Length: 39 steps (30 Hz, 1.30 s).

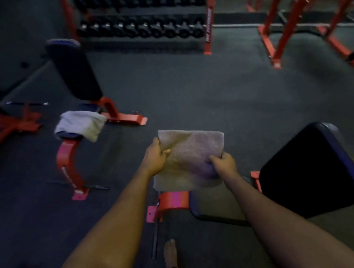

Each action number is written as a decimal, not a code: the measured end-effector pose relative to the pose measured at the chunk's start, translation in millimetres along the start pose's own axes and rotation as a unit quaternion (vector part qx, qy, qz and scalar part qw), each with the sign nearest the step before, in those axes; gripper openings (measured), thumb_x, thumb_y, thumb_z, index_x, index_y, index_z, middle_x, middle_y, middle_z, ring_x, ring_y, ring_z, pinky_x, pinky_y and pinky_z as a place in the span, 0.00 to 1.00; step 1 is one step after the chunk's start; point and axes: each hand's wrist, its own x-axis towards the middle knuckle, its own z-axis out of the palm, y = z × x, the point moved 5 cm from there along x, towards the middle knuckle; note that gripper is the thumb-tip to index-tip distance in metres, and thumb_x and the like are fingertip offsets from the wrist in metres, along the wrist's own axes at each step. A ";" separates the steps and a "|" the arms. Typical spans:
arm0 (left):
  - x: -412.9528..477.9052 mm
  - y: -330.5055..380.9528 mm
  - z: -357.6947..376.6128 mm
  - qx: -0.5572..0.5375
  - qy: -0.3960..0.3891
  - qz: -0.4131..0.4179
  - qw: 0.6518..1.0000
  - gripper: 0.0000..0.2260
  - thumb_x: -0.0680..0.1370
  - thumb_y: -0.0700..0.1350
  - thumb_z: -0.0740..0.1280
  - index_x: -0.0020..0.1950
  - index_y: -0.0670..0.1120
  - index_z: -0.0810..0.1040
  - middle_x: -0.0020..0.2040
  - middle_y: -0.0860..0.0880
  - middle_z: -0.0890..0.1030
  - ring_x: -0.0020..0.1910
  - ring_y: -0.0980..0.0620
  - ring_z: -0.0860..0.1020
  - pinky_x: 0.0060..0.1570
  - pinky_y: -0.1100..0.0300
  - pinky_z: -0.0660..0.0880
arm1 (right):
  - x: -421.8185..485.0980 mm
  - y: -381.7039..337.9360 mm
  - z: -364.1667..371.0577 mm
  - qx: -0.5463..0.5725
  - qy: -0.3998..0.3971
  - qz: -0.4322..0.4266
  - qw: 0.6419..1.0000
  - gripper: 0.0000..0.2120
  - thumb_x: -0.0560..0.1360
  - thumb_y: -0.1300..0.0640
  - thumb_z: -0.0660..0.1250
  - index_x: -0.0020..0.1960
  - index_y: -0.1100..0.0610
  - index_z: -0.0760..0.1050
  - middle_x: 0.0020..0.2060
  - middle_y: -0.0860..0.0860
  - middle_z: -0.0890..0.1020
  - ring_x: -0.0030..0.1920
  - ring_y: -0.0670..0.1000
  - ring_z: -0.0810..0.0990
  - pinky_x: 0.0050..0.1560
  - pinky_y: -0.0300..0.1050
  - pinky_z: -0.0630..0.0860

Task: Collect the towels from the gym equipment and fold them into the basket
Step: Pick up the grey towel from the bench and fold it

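A folded grey towel (pixel 189 153) hangs in the air in front of me, above the end of a red-framed bench. My left hand (pixel 156 155) grips its left edge, thumb on top. My right hand (pixel 224 163) pinches its right edge. A second grey towel (pixel 81 124) lies draped over the seat end of another bench to the left. No basket is in view.
A black padded bench (pixel 309 170) stands at the right, another inclined bench (pixel 73 70) at the left. A dumbbell rack (pixel 138 16) with red posts lines the back. Red rack frames (pixel 283 32) stand at the back right. Dark rubber floor (pixel 196 89) lies between. My bare foot (pixel 170 254) shows below.
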 end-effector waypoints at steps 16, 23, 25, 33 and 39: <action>-332.6 -226.2 -259.0 -0.051 0.328 -0.233 0.914 0.11 0.78 0.43 0.66 0.53 0.42 0.65 0.54 0.38 0.78 0.53 0.40 0.78 0.44 0.58 0.68 | -277.1 -119.8 298.9 -0.133 -0.325 -0.240 0.905 0.14 0.72 0.56 0.70 0.55 0.61 0.80 0.51 0.59 0.84 0.52 0.60 0.82 0.51 0.50 0.78; -485.5 -346.8 -316.3 -0.082 0.396 -0.342 0.848 0.11 0.79 0.44 0.64 0.56 0.40 0.65 0.54 0.39 0.77 0.53 0.40 0.77 0.45 0.56 0.71 | -427.6 -103.1 444.9 -0.213 -0.421 -0.292 0.832 0.13 0.73 0.56 0.69 0.53 0.63 0.79 0.51 0.61 0.83 0.54 0.62 0.81 0.48 0.47 0.73; -512.4 -379.8 -323.5 -0.089 0.405 -0.362 0.835 0.11 0.79 0.43 0.65 0.53 0.41 0.64 0.54 0.38 0.77 0.52 0.39 0.78 0.44 0.56 0.70 | -454.0 -93.5 480.1 -0.239 -0.438 -0.292 0.816 0.13 0.71 0.55 0.69 0.51 0.62 0.79 0.50 0.61 0.84 0.52 0.61 0.81 0.46 0.47 0.74; -558.7 -478.2 -316.7 -0.109 0.407 -0.446 0.790 0.16 0.78 0.41 0.66 0.61 0.36 0.66 0.53 0.35 0.79 0.52 0.37 0.78 0.45 0.56 0.70 | -501.4 -54.5 585.2 -0.326 -0.473 -0.276 0.770 0.14 0.70 0.54 0.70 0.53 0.60 0.79 0.49 0.57 0.83 0.51 0.58 0.82 0.51 0.52 0.79; -569.0 -549.6 -278.0 -0.143 0.387 -0.528 0.742 0.20 0.77 0.45 0.66 0.62 0.34 0.68 0.57 0.34 0.78 0.56 0.35 0.77 0.50 0.53 0.71 | -490.7 2.4 662.2 -0.408 -0.495 -0.264 0.721 0.17 0.73 0.52 0.70 0.57 0.63 0.78 0.55 0.61 0.82 0.57 0.61 0.80 0.45 0.43 0.70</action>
